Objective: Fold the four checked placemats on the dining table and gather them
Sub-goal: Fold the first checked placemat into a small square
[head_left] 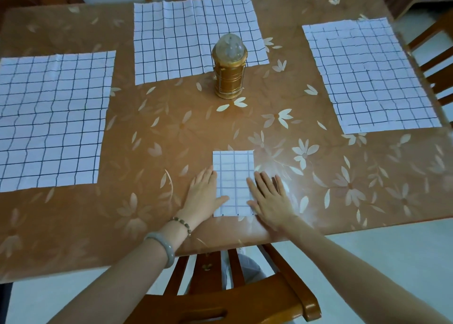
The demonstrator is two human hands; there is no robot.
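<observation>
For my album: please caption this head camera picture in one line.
The left hand and right hand rest flat on one folded placemat; three unfolded placemats lie around a gold lantern.

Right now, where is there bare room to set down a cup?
Bare: between the folded placemat and the lantern; both near corners, this side of the left placemat and the right placemat. Crowded: far edge, under the far placemat.

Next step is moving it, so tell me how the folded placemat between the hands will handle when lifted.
The folded placemat is probably floppy and light: the spread far placemat shows soft creases like thin cloth. Its layers may spring open once the left hand and right hand lift off. It likely slides easily on the glossy table.
</observation>
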